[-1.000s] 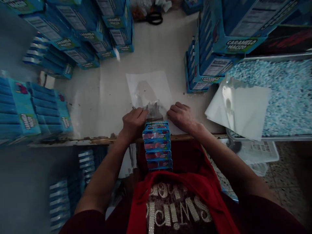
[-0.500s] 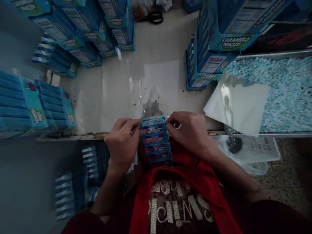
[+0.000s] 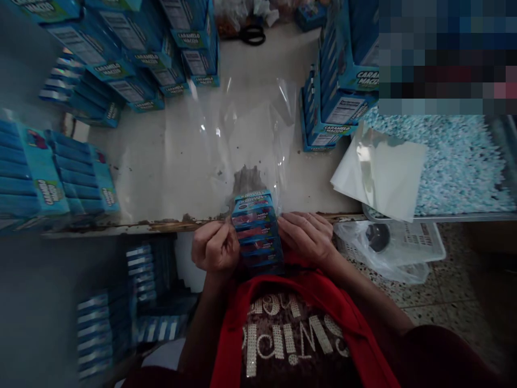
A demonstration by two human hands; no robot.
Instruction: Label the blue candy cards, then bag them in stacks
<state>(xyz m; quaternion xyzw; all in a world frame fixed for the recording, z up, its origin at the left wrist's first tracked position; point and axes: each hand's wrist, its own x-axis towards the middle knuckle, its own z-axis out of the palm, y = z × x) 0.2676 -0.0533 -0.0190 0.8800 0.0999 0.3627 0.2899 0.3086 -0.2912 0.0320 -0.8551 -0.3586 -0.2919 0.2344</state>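
Observation:
A blue display box of caramel packs (image 3: 254, 231) lies between my hands at the table's front edge, its near end over my lap. A clear plastic bag (image 3: 283, 145) lies around its far end and stretches forward over the table. My left hand (image 3: 216, 245) is curled into a pinch at the box's left side, closed on the bag's edge. Along the right side, my right hand (image 3: 306, 235) has its fingers pressed together against the box and the film; its thumb is mostly hidden.
Stacked blue caramel boxes stand at the back left (image 3: 133, 54) and right (image 3: 343, 108); more lie at the far left (image 3: 48, 172). Black scissors (image 3: 253, 35) lie at the back. White sheets (image 3: 379, 172) overlap a tray of blue-white candies (image 3: 456, 161). Below is a plastic basket (image 3: 420, 242).
Both hands have moved down toward me along the sides of the box. The clear bag now spreads farther forward across the table. My right fingers have straightened from a pinch.

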